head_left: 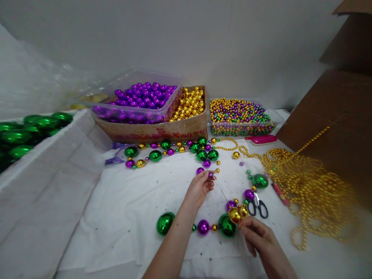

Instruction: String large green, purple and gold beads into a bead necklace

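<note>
Nearest: left forearm (174, 244), slanting up from the bottom edge to the left hand (201, 188). Thumb and forefinger of that hand pinch a white string (222, 190), other fingers loosely curled; small purple bead (210, 175) right at the tips. String looks taut, long axis diagonal: from the left hand it drops rightward and towards the camera, ending by the gold ball (234, 214); exact entry point unclear. Ball lies just left of the right hand (257, 234) and beyond its fingertips, so right is clearly the nearer hand. Right thumb and forefinger pressed together at the ball's near edge; whether on ball or string, cannot tell. Second gold ball (243, 211) just beyond the right fingertips, purple ball (231, 204) past the first, large green ball (228, 226) to their left. Scissors (263, 210) farther out from the right hand, on the white cloth (124, 217); gold bead chain (319, 197) heaped well off to its right
</note>
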